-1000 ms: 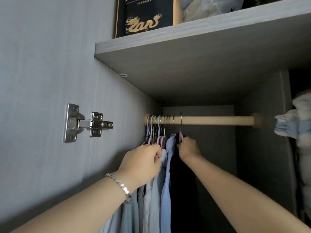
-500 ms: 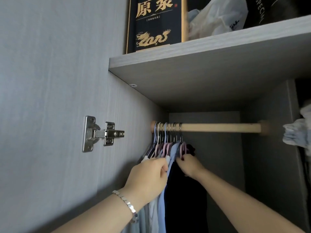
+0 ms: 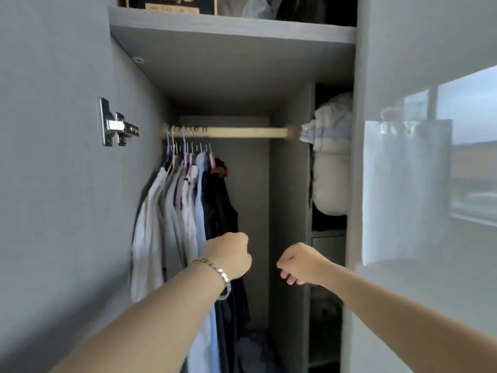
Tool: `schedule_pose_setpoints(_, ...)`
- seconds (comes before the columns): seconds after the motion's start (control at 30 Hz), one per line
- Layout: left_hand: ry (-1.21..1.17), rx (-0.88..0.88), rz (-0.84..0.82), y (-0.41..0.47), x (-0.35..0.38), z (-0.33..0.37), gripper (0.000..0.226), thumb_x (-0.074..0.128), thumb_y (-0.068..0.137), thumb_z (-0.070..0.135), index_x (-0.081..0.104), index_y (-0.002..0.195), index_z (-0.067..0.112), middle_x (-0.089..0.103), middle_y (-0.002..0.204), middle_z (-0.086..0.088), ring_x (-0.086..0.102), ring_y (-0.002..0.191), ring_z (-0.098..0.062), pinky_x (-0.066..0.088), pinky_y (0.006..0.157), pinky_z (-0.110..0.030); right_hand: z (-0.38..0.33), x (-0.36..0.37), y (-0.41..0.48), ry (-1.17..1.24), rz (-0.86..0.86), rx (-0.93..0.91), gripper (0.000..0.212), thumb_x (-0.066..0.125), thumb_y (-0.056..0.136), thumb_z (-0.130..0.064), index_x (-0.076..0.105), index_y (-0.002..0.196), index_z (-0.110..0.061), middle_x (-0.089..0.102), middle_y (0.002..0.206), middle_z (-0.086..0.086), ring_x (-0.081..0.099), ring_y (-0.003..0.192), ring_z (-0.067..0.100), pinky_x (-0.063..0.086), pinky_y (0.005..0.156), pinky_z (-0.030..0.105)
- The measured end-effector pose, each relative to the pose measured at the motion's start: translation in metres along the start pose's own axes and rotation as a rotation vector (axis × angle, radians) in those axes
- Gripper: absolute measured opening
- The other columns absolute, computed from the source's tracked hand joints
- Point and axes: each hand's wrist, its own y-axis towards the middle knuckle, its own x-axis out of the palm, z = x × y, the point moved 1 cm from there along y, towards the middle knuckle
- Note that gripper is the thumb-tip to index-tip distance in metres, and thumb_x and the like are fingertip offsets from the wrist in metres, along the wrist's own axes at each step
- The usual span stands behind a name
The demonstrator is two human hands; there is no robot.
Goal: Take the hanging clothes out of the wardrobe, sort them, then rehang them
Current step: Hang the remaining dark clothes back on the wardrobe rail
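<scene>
Two fists, nothing held: left hand (image 3: 228, 257) and right hand (image 3: 301, 265) both curled closed, apart. Hanging clothes (image 3: 188, 211) sit behind the left hand, bunched on the rod (image 3: 247, 132) above both hands.

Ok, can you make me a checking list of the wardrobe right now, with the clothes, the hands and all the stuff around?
Surface: a wooden rod runs under a grey shelf; the rod's right part is bare.
Job's things: clothes on hangers, bunched at the rod's left end, light ones on the left, dark ones on the right.
Clutter: box and bags on the shelf; bedding in the right compartment.
Hands: left hand and right hand are both curled, holding nothing, below the rod.
Cables: nothing seen.
Surroundings: hinge on the grey panel at left; glossy door at right.
</scene>
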Motion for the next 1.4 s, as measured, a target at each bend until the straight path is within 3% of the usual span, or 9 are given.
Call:
schedule_pose_setpoints(0.2,-0.044,0.166,-0.256,-0.049,0.053,0.103,0.023,0.042,0.092,0.017,0.059,0.107,0.012,0.062,0.105,-0.003,0.056,0.085,-0.022,0.039,0.063,-0.025,0.095,-0.013,-0.142,-0.119,0.014,0.206,0.018,0.046,0.093,-0.010,0.063,0.088,-0.009,0.064,0.083,0.007,0.053,0.054,0.006,0.046,0.060,0.016)
schedule_pose_setpoints(0.4,-0.088,0.489,-0.403,-0.143,0.105,0.265,0.020,0.042,0.088,0.015,0.060,0.097,0.018,0.065,0.109,-0.004,0.060,0.104,-0.026,0.041,0.079,-0.025,0.218,-0.030,-0.317,-0.054,0.162,0.533,0.025,0.045,0.092,-0.011,0.066,0.099,0.000,0.073,0.098,0.012,0.054,0.052,0.006,0.043,0.048,0.012)
schedule_pose_setpoints(0.6,-0.131,0.864,-0.539,-0.283,0.166,0.430,0.013,0.043,0.088,0.020,0.056,0.087,0.024,0.059,0.093,0.001,0.057,0.089,-0.024,0.038,0.073,-0.026,0.323,-0.026,-0.531,0.004,0.298,0.910,0.027,0.043,0.090,-0.014,0.067,0.093,-0.002,0.072,0.088,0.007,0.059,0.061,0.014,0.052,0.067,0.025)
schedule_pose_setpoints(0.77,-0.083,1.153,-0.672,-0.437,0.207,0.545,0.020,0.042,0.088,0.017,0.060,0.095,0.021,0.063,0.113,-0.004,0.058,0.105,-0.025,0.041,0.080,-0.027,0.385,0.018,-0.730,0.031,0.371,1.250,0.025,0.043,0.083,-0.011,0.068,0.084,-0.007,0.072,0.095,0.014,0.067,0.086,0.030,0.054,0.078,0.029)
schedule_pose_setpoints(0.83,-0.063,1.282,-0.679,-0.501,0.212,0.581,0.021,0.042,0.088,0.018,0.061,0.096,0.023,0.063,0.116,-0.004,0.058,0.107,-0.025,0.041,0.079,-0.027,0.395,0.042,-0.804,0.075,0.372,1.388,0.025,0.044,0.083,-0.010,0.067,0.085,-0.003,0.070,0.096,0.018,0.066,0.091,0.030,0.048,0.072,0.025)
schedule_pose_setpoints(0.93,-0.027,1.487,-0.701,-0.591,0.214,0.617,0.024,0.042,0.090,0.019,0.062,0.102,0.022,0.062,0.118,-0.005,0.059,0.108,-0.027,0.044,0.082,-0.029,0.397,0.080,-0.895,0.217,0.424,1.572,0.023,0.045,0.085,-0.009,0.063,0.079,0.005,0.065,0.090,0.025,0.056,0.069,0.030,0.038,0.059,0.024)
schedule_pose_setpoints(1.07,0.033,1.721,-0.774,-0.689,0.220,0.638,0.024,0.040,0.092,0.020,0.060,0.103,0.018,0.062,0.115,-0.006,0.058,0.105,-0.027,0.042,0.078,-0.029,0.380,0.145,-0.982,0.421,0.629,1.815,0.035,0.043,0.091,-0.011,0.041,0.056,-0.013,0.060,0.088,0.020,0.050,0.075,0.024,0.038,0.056,0.026)
schedule_pose_setpoints(1.17,0.099,1.876,-0.828,-0.743,0.226,0.642,0.017,0.038,0.091,0.017,0.055,0.091,0.015,0.061,0.102,-0.006,0.054,0.088,-0.026,0.039,0.073,-0.027,0.352,0.191,-1.025,0.537,0.800,1.990,0.032,0.042,0.089,-0.011,0.037,0.059,-0.020,0.063,0.116,0.022,0.058,0.093,0.028,0.042,0.074,0.026)
schedule_pose_setpoints(1.4,0.232,2.227,-0.923,-0.840,0.233,0.630,0.029,0.037,0.091,0.009,0.038,0.062,0.016,0.059,0.081,-0.007,0.055,0.075,-0.027,0.038,0.063,-0.025,0.252,0.287,-1.070,0.798,1.224,2.354,0.021,0.043,0.085,-0.013,0.053,0.067,-0.015,0.069,0.095,0.014,0.064,0.081,0.028,0.053,0.078,0.033)
